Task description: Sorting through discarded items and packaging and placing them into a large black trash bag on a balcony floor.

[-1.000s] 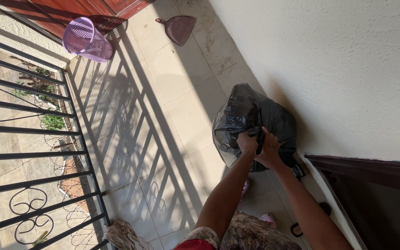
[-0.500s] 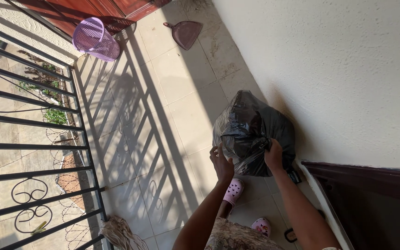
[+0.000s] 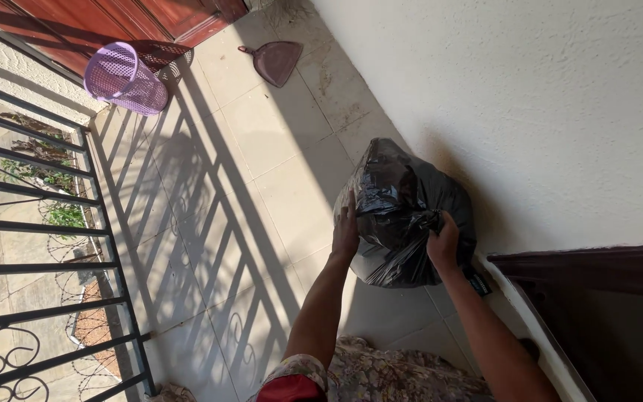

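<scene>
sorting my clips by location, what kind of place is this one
Most likely a tiled balcony or upstairs porch of a house. A black iron railing runs along the open side with a yard below, a plastered wall closes the other, and a dustpan and purple basket lie on the floor tiles.

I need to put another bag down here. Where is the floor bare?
Bare tiles lie between the black iron railing and the tied black plastic bag, up to the purple mesh basket and brown dustpan. By the cream wall, both hands crowd the bag.
</scene>
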